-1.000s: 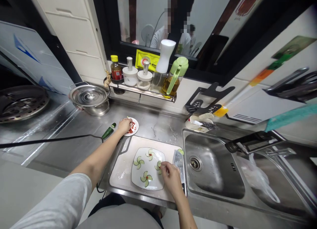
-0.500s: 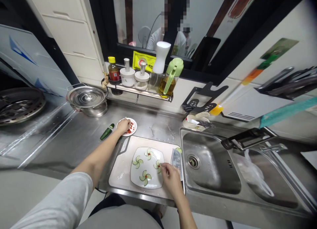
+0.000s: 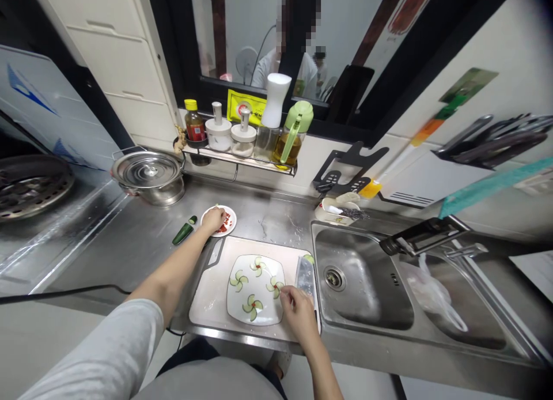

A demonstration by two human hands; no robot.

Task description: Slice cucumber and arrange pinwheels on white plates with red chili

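Observation:
My left hand reaches over a small white plate holding chopped red pieces. Its fingers are bunched down among the pieces; what they grip, if anything, is hidden. A larger white plate rests on the cutting board, bearing several pinwheels of cucumber slices with red centres. By that plate's right edge, my right hand is closed in a pinch beside the rightmost pinwheel. Whether something tiny sits between those fingertips is unclear. A knife with a wide blade lies on the board, partly behind this hand.
Cut cucumber lies left of the small plate. A lidded steel pot stands farther back. Seasoning jars and an oil bottle fill a wall rack. To the right is the steel sink, with a faucet.
The view has shifted slightly, so the scene sits a little farther left. Both hands stay almost in place. A dark cable-like strip now shows at the left edge.

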